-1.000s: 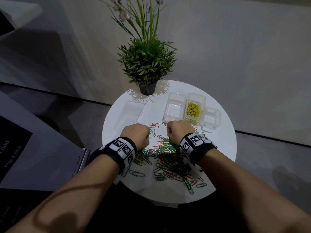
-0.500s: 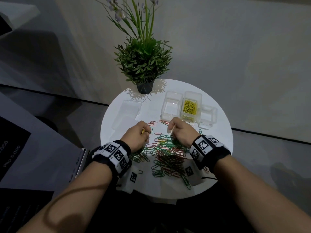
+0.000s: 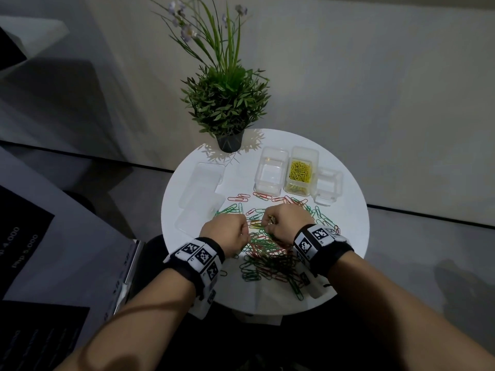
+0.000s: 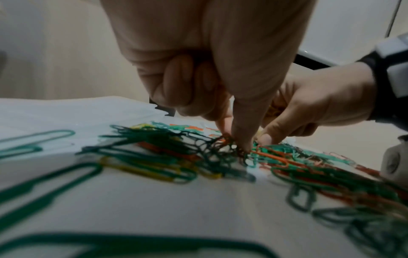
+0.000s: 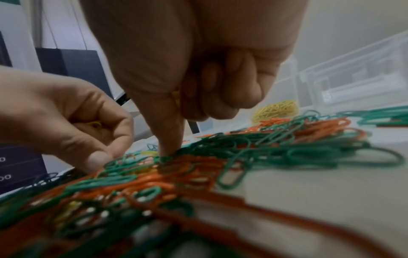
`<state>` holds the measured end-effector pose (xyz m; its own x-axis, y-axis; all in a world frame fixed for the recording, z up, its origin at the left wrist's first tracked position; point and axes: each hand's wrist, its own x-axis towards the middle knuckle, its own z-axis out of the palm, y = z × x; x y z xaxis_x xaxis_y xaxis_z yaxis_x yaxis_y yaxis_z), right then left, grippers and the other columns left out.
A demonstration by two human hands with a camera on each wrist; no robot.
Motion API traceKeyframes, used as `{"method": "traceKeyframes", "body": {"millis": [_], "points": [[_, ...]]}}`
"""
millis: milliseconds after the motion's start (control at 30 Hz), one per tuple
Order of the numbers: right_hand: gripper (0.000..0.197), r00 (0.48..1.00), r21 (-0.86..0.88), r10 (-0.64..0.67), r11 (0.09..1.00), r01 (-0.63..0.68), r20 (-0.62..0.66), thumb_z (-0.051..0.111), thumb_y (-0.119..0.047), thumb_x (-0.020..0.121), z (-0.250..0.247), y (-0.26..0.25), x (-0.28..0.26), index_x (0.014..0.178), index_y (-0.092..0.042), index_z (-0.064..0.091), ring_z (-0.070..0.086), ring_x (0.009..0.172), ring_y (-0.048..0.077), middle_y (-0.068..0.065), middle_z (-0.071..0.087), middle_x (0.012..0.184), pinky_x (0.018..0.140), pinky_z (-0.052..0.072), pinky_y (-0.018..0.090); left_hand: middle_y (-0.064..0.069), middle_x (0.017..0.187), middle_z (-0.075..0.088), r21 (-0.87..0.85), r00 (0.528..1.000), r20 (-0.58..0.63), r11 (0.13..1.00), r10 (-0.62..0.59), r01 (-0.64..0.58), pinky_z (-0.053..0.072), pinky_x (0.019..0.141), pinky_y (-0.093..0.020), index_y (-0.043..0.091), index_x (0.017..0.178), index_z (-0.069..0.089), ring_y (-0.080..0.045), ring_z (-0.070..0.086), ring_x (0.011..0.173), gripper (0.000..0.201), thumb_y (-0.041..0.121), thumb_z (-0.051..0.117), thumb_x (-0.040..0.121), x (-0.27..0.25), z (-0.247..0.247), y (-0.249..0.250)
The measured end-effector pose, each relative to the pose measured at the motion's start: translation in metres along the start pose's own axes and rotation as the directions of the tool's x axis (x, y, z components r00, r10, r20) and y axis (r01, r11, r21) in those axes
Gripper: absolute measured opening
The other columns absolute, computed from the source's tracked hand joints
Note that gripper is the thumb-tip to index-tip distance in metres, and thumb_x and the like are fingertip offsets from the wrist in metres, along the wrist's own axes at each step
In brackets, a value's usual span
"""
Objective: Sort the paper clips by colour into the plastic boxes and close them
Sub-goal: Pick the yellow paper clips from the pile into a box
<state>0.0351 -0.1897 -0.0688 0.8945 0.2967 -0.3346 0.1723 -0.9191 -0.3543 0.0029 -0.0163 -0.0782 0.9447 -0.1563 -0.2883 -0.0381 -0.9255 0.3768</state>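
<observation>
Pale walls and a grey floor surround a small round white desk (image 3: pixel 348 210). At its far edge stands a potted plant (image 3: pixel 226 103). To the right of the pot, three clear boxes stand side by side: an empty box (image 3: pixel 270 171), a middle box (image 3: pixel 301 172) filled with yellow clips (image 3: pixel 299 170), and a smaller box (image 3: pixel 328 187) at the right end. Flat clear lids (image 3: pixel 202 188) lie on the left part of the desk. A loose pile of green and orange clips (image 3: pixel 267 253), with a few yellow ones among them, covers the near half of the desk in front of the boxes. Both hands are down on the pile, close together. The left hand (image 3: pixel 227 232) has its outer fingers curled into the palm, while thumb and forefinger reach down into the clips; the right wrist view shows something yellow tucked inside its curled fingers, but whether the fingertips pinch a clip cannot be told. The right hand (image 3: pixel 288 223) makes a similar grip: its outer fingers are folded around yellow clips that show inside the fist, and one finger points straight down onto the heap. Both wrists carry black bands with black-and-white markers (image 3: pixel 313 241).
</observation>
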Motion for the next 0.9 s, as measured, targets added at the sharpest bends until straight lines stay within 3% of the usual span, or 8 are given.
{"method": "traceKeyframes", "body": {"millis": [67,167,267,433,533,633,800,900], "points": [[0.007,1.000,-0.006,0.014,1.000,-0.014,-0.018,0.065,-0.027,0.083,0.001,0.000,0.002,0.089,-0.029,0.066,0.061,0.093,0.019,-0.006,0.069,0.095,0.081,0.052,0.031,0.007,0.086,0.066,-0.014,1.000,0.026,1.000,0.003,-0.003,0.051,0.073,-0.032,0.024,0.084,0.062,-0.016,0.061,0.088,0.009,0.028,0.054,0.084,-0.001,0.001,0.001],[0.013,0.999,-0.019,0.000,1.000,-0.001,-0.044,0.053,-0.021,0.086,0.000,0.001,0.001,0.086,-0.022,0.066,0.063,0.089,0.024,-0.001,0.070,0.090,0.077,0.053,0.034,0.006,0.084,0.065,-0.017,0.998,0.044,0.999,0.036,-0.036,0.050,0.071,-0.029,0.023,0.083,0.062,-0.017,0.060,0.086,0.009,0.028,0.054,0.083,-0.004,0.003,0.003],[0.015,0.998,-0.027,0.003,1.000,-0.004,-0.055,0.051,-0.021,0.087,0.000,0.008,-0.004,0.087,-0.020,0.066,0.063,0.088,0.025,0.002,0.069,0.090,0.072,0.049,0.029,0.009,0.073,0.062,-0.086,1.000,0.010,0.996,0.023,-0.022,0.047,0.066,-0.027,0.025,0.082,0.062,-0.015,0.059,0.079,0.010,0.032,0.056,0.082,-0.005,0.002,0.004],[0.014,0.995,-0.066,0.091,0.994,-0.093,-0.029,0.051,-0.018,0.086,-0.006,0.019,-0.014,0.087,-0.021,0.065,0.060,0.087,0.025,0.003,0.066,0.092,0.068,0.043,0.028,0.009,0.098,0.069,-0.008,0.998,-0.051,1.000,0.023,-0.023,0.046,0.077,-0.026,0.030,0.100,0.068,-0.015,0.059,0.098,0.016,0.033,0.057,0.090,0.004,-0.010,0.009],[0.017,0.991,-0.026,0.113,0.993,-0.115,-0.077,0.053,-0.013,0.083,-0.010,0.015,-0.016,0.090,-0.024,0.065,0.057,0.086,0.023,-0.002,0.065,0.094,0.068,0.041,0.026,0.007,0.099,0.068,0.067,0.999,-0.023,0.997,0.033,-0.031,0.041,0.072,-0.024,0.027,0.095,0.069,-0.016,0.059,0.099,0.013,0.033,0.060,0.087,0.011,-0.011,0.011],[0.012,0.990,-0.020,0.033,0.999,-0.037,-0.137,0.056,-0.022,0.087,-0.011,0.001,-0.012,0.091,-0.025,0.067,0.060,0.092,0.022,-0.003,0.068,0.095,0.072,0.046,0.028,0.006,0.094,0.069,0.102,0.999,-0.030,0.994,0.035,-0.032,0.043,0.071,-0.026,0.025,0.091,0.068,-0.018,0.060,0.095,0.015,0.028,0.054,0.088,0.012,-0.010,0.013],[0.017,0.994,-0.117,-0.103,0.988,0.100,-0.022,0.057,-0.018,0.086,-0.001,-0.023,0.001,0.095,-0.027,0.070,0.061,0.096,0.023,-0.001,0.068,0.099,0.074,0.046,0.029,0.007,0.094,0.069,0.055,0.998,-0.064,0.998,-0.010,0.014,0.044,0.072,-0.026,0.027,0.092,0.067,-0.018,0.061,0.094,0.017,0.030,0.051,0.089,0.004,-0.009,0.002],[0.017,0.990,-0.173,-0.138,0.976,0.136,-0.003,0.053,-0.015,0.086,0.004,-0.025,0.006,0.092,-0.022,0.067,0.061,0.093,0.027,0.001,0.068,0.093,0.070,0.044,0.030,0.008,0.095,0.069,0.060,0.998,-0.048,0.998,-0.027,0.030,0.044,0.074,-0.026,0.028,0.091,0.067,-0.016,0.059,0.096,0.013,0.027,0.055,0.086,0.002,-0.010,-0.009]]}}
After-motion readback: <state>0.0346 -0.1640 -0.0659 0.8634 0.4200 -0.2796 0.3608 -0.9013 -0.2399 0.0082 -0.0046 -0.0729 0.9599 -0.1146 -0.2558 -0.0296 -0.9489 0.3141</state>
